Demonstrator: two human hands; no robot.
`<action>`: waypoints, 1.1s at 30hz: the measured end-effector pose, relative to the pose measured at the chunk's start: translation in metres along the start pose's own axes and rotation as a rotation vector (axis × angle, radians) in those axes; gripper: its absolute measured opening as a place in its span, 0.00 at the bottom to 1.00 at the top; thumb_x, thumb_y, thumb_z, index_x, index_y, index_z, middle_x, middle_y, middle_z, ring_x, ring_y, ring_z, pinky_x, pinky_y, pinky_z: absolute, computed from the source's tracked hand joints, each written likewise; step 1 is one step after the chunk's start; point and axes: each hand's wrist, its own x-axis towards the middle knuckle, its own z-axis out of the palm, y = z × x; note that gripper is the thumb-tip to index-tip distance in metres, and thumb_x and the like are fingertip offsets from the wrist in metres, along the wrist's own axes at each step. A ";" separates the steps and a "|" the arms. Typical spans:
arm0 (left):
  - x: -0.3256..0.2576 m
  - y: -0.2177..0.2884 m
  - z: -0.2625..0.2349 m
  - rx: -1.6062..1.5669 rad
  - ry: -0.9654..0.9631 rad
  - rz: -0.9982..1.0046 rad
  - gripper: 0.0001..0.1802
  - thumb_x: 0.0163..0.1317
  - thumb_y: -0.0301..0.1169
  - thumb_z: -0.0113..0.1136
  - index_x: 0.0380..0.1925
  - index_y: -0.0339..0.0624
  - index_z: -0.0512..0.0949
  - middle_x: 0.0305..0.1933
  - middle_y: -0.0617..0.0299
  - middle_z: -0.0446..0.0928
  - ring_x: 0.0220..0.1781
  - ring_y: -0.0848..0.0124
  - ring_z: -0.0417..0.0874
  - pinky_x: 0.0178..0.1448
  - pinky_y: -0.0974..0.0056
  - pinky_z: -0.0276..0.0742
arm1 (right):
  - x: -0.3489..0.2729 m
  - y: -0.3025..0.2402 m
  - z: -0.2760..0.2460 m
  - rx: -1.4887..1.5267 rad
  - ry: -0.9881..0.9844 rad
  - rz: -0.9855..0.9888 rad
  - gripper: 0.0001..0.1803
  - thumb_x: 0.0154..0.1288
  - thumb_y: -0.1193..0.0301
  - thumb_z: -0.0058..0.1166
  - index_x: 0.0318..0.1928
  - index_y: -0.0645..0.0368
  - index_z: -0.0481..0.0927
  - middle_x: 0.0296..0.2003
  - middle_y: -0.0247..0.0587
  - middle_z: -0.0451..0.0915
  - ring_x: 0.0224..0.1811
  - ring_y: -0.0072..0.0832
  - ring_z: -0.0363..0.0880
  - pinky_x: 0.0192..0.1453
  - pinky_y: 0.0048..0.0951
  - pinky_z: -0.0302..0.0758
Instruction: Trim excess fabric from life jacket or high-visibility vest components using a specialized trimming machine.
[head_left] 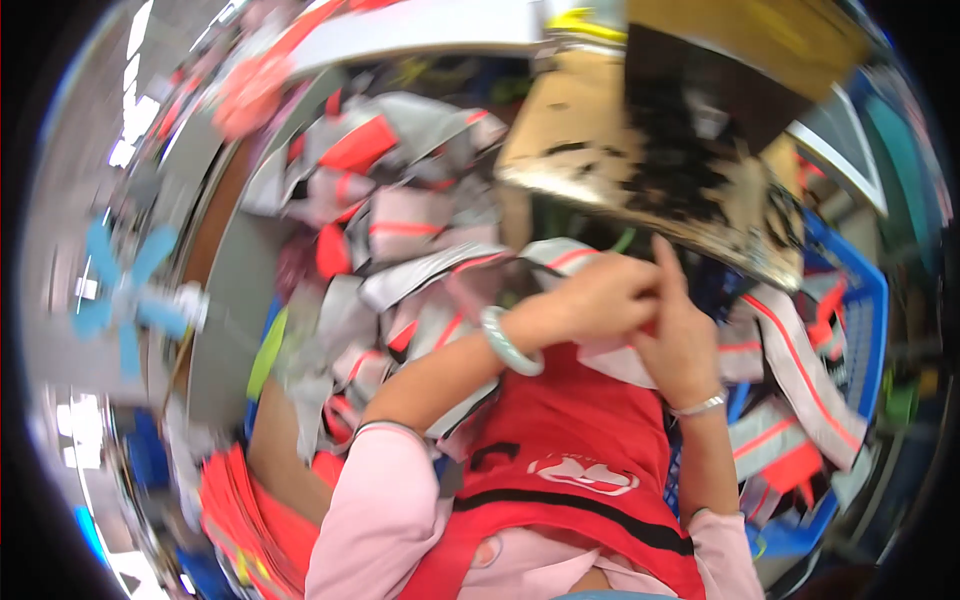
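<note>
My left hand, with a pale green bangle at the wrist, is closed, its bent fingers meeting those of my right hand. My right hand, with a silvery bracelet, has its index finger stretched upward and the others curled. A small red bit shows between the hands, too blurred to name. Just below them lies a pale fabric piece over my red apron; I cannot tell whether it is gripped. Grey-and-red fabric pieces are heaped to the left of my hands.
A worn tan work surface with black patches juts in ahead, under a dark boxy body. On the right, a blue basket holds grey-and-red strips. Red fabric is stacked lower left, near a blue fan.
</note>
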 end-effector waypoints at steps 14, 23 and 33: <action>-0.379 -0.204 -0.106 0.002 1.111 -0.937 0.22 0.65 0.46 0.55 0.43 0.36 0.79 0.39 0.53 0.83 0.39 0.63 0.83 0.43 0.62 0.78 | -0.090 0.015 -0.040 -0.068 -0.052 -0.060 0.05 0.55 0.78 0.60 0.32 0.66 0.77 0.23 0.40 0.70 0.21 0.29 0.69 0.26 0.28 0.63; -0.307 -0.238 -0.078 -1.507 1.459 -0.948 0.51 0.50 0.67 0.61 0.59 0.34 0.67 0.60 0.42 0.70 0.58 0.50 0.75 0.62 0.48 0.71 | -0.111 -0.007 -0.076 -0.127 -0.181 -0.028 0.06 0.56 0.74 0.59 0.31 0.65 0.78 0.21 0.37 0.64 0.23 0.28 0.63 0.27 0.30 0.55; -0.354 -0.209 -0.125 -1.148 1.850 -0.195 0.17 0.62 0.42 0.59 0.47 0.47 0.75 0.42 0.60 0.81 0.41 0.65 0.83 0.45 0.55 0.82 | -0.113 0.006 -0.070 -0.081 -0.132 -0.063 0.07 0.52 0.77 0.62 0.30 0.65 0.77 0.21 0.39 0.68 0.19 0.25 0.66 0.23 0.26 0.59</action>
